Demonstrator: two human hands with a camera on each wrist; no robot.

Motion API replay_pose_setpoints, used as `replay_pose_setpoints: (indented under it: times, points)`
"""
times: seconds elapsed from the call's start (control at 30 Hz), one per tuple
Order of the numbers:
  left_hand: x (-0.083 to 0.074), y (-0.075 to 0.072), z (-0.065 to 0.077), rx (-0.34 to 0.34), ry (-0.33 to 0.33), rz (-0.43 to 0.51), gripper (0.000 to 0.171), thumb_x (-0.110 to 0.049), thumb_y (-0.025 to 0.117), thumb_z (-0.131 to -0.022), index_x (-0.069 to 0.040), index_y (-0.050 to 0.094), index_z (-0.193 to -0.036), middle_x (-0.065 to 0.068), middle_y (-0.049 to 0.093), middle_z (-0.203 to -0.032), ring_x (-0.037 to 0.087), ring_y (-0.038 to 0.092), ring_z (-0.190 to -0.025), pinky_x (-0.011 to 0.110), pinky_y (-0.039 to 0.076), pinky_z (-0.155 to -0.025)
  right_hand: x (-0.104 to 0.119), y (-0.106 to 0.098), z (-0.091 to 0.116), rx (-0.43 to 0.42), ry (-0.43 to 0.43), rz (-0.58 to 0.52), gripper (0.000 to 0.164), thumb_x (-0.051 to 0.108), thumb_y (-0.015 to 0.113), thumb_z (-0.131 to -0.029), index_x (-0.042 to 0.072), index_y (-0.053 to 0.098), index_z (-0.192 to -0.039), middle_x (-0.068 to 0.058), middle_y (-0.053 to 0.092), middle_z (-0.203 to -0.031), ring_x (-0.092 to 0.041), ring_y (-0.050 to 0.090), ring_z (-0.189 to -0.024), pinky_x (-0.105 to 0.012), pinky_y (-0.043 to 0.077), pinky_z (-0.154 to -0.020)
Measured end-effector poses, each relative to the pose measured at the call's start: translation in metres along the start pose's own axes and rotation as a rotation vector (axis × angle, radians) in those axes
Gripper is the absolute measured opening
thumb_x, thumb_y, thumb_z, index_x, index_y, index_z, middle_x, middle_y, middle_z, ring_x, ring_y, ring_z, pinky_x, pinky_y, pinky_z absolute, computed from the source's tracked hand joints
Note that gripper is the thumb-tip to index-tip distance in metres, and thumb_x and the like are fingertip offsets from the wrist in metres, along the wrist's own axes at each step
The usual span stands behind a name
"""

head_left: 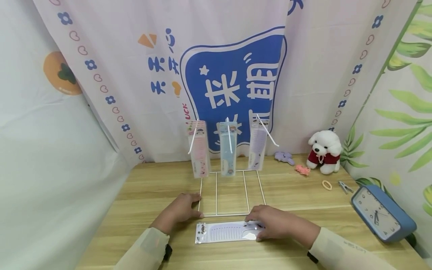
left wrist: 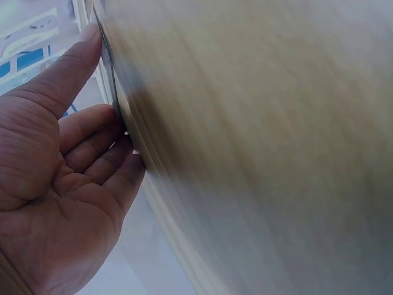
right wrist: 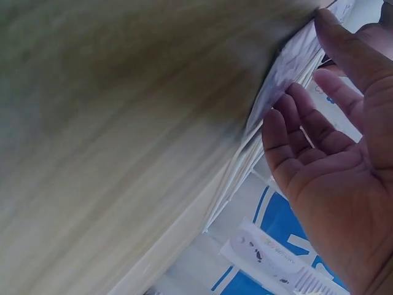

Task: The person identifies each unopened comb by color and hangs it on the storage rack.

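Note:
A packaged lilac comb [head_left: 226, 231] lies flat on the table in front of a white wire rack [head_left: 222, 215]. My right hand [head_left: 275, 223] holds the package's right end, thumb at its near edge and fingertips at the far edge; the right wrist view shows this hand [right wrist: 344, 160] against the package [right wrist: 288, 64]. By the rack's front left corner my left hand [head_left: 180, 208] rests with fingers and thumb loosely spread, nothing held. Three hooks on the rack carry packaged combs: pink ones [head_left: 200, 153], blue ones [head_left: 228, 153] and a purple one [head_left: 257, 150].
At the back right sit a white plush dog [head_left: 325, 152], a purple item [head_left: 284, 157] and a coral-coloured item [head_left: 302, 170]. Nearer lie a cream oval ring [head_left: 326, 185] and a grey clip [head_left: 345, 187]. A blue clock [head_left: 383, 213] stands at the right edge.

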State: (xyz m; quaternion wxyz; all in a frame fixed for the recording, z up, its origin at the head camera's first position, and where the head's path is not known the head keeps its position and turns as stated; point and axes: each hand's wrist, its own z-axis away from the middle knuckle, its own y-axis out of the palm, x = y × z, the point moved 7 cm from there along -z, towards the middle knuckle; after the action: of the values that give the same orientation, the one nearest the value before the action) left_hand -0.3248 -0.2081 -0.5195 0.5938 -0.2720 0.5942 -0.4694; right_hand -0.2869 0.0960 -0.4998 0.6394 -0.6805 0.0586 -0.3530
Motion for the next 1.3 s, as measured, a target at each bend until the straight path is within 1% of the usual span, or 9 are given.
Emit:
replay_pose_setpoints:
  times: [0.27, 0.4, 0.53, 0.6, 0.7, 0.77, 0.9, 1.07, 1.3]
  points:
    - [0.0, 0.0, 0.001, -0.001, 0.0, -0.002, 0.077, -0.037, 0.092, -0.088, -0.005, 0.063, -0.152, 0.014, 0.057, -0.163, 0.045, 0.05, -0.152, 0.061, 0.041, -0.127, 0.001, 0.002, -0.001, 0.096, 0.065, 0.009, 0.067, 0.026, 0.1, -0.08, 0.022, 0.069, -0.14, 0.008, 0.066, -0.121, 0.0, 0.055, -0.103, -0.026, 0.056, -0.091]
    - [0.0, 0.0, 0.001, -0.002, 0.0, -0.002, 0.076, -0.036, 0.093, -0.088, -0.006, 0.064, -0.152, 0.014, 0.057, -0.163, 0.045, 0.05, -0.152, 0.061, 0.042, -0.126, 0.003, 0.004, -0.001, 0.117, 0.076, 0.001, 0.068, 0.025, 0.101, -0.078, 0.021, 0.067, -0.137, 0.01, 0.065, -0.119, 0.0, 0.055, -0.104, -0.026, 0.056, -0.092]
    - [0.0, 0.0, 0.001, -0.004, 0.001, 0.002, 0.076, -0.035, 0.093, -0.088, -0.005, 0.064, -0.151, 0.014, 0.058, -0.162, 0.045, 0.051, -0.151, 0.06, 0.043, -0.126, 0.002, 0.006, 0.002, 0.123, 0.091, -0.011, 0.061, 0.025, 0.101, -0.078, 0.019, 0.069, -0.13, 0.013, 0.064, -0.117, 0.001, 0.055, -0.099, -0.025, 0.056, -0.089]
    - [-0.001, 0.0, 0.001, -0.005, 0.003, 0.001, 0.077, -0.036, 0.093, -0.087, -0.005, 0.064, -0.151, 0.015, 0.058, -0.162, 0.044, 0.052, -0.151, 0.059, 0.043, -0.126, 0.001, 0.009, 0.006, 0.116, 0.086, -0.026, 0.052, 0.025, 0.097, -0.083, 0.021, 0.069, -0.126, 0.015, 0.062, -0.115, 0.001, 0.054, -0.095, -0.024, 0.055, -0.086]
    - [-0.001, 0.0, 0.0, -0.008, 0.015, -0.009, 0.076, -0.036, 0.093, -0.087, -0.005, 0.065, -0.15, 0.015, 0.059, -0.161, 0.044, 0.053, -0.15, 0.058, 0.044, -0.126, 0.001, 0.008, 0.012, 0.066, 0.034, -0.055, 0.035, 0.023, 0.087, -0.094, 0.022, 0.068, -0.124, 0.015, 0.062, -0.115, 0.001, 0.055, -0.097, -0.024, 0.054, -0.085]
    - [-0.001, -0.001, 0.0, -0.008, 0.019, -0.011, 0.074, -0.034, 0.092, -0.089, -0.004, 0.064, -0.151, 0.015, 0.059, -0.161, 0.044, 0.053, -0.15, 0.058, 0.043, -0.126, 0.001, 0.005, 0.017, 0.025, 0.001, -0.108, 0.023, 0.021, 0.077, -0.102, 0.024, 0.069, -0.123, 0.016, 0.063, -0.116, 0.001, 0.056, -0.101, -0.025, 0.055, -0.086]
    - [-0.002, -0.002, 0.001, -0.006, 0.019, -0.005, 0.072, -0.03, 0.091, -0.091, -0.004, 0.063, -0.152, 0.014, 0.057, -0.163, 0.044, 0.051, -0.152, 0.058, 0.043, -0.126, -0.004, -0.012, 0.03, -0.105, -0.024, -0.261, 0.016, 0.017, 0.065, -0.11, 0.025, 0.071, -0.123, 0.011, 0.069, -0.119, -0.001, 0.061, -0.105, -0.026, 0.058, -0.085]
    - [-0.002, -0.002, 0.001, -0.01, 0.016, -0.018, 0.076, -0.034, 0.093, -0.088, -0.004, 0.063, -0.151, 0.014, 0.058, -0.162, 0.043, 0.052, -0.151, 0.058, 0.043, -0.126, -0.017, -0.041, 0.044, -0.302, 0.013, -0.466, 0.018, 0.011, 0.065, -0.109, 0.015, 0.071, -0.125, -0.005, 0.075, -0.121, -0.01, 0.069, -0.107, -0.026, 0.064, -0.084]
    - [-0.002, -0.001, 0.001, -0.013, 0.019, -0.016, 0.073, -0.032, 0.093, -0.088, -0.003, 0.065, -0.149, 0.016, 0.06, -0.16, 0.043, 0.054, -0.149, 0.058, 0.044, -0.125, -0.038, -0.066, 0.061, -0.518, 0.12, -0.609, 0.023, 0.007, 0.066, -0.108, 0.005, 0.063, -0.131, -0.022, 0.072, -0.133, -0.031, 0.073, -0.122, -0.034, 0.067, -0.088]
